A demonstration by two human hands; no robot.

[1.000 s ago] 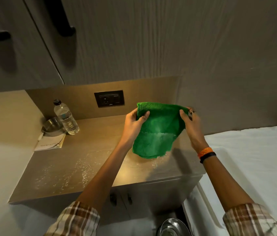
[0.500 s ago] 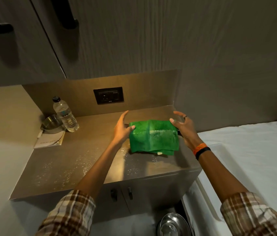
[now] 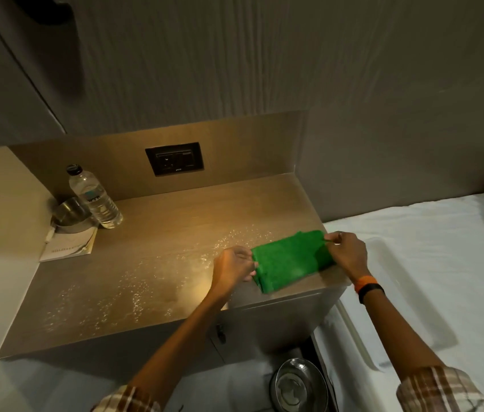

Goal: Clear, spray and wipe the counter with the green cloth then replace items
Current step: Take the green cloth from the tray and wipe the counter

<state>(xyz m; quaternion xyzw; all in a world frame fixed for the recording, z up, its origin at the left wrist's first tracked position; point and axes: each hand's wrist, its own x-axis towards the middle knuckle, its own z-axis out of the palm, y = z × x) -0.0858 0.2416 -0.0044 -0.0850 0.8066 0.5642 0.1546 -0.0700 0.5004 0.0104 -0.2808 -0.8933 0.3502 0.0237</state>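
Note:
The green cloth [image 3: 289,260] lies folded into a narrow strip on the right end of the brown counter [image 3: 151,233]. My left hand [image 3: 233,270] pinches its left end and my right hand [image 3: 347,252] pinches its right end. Spray droplets glisten across the counter's middle and front left. At the back left corner stand a clear water bottle [image 3: 95,200], a steel bowl [image 3: 70,214] and a white booklet [image 3: 70,248].
A black wall socket [image 3: 174,158] is set in the backsplash. Dark cabinet doors hang above. A bed with a white sheet [image 3: 430,263] adjoins the counter on the right. Another steel bowl [image 3: 298,385] sits on the floor below the counter's front.
The cloth, held up spread between both hands, came down onto the counter and was folded into a narrower strip. Both hands now grip its ends near the right front edge.

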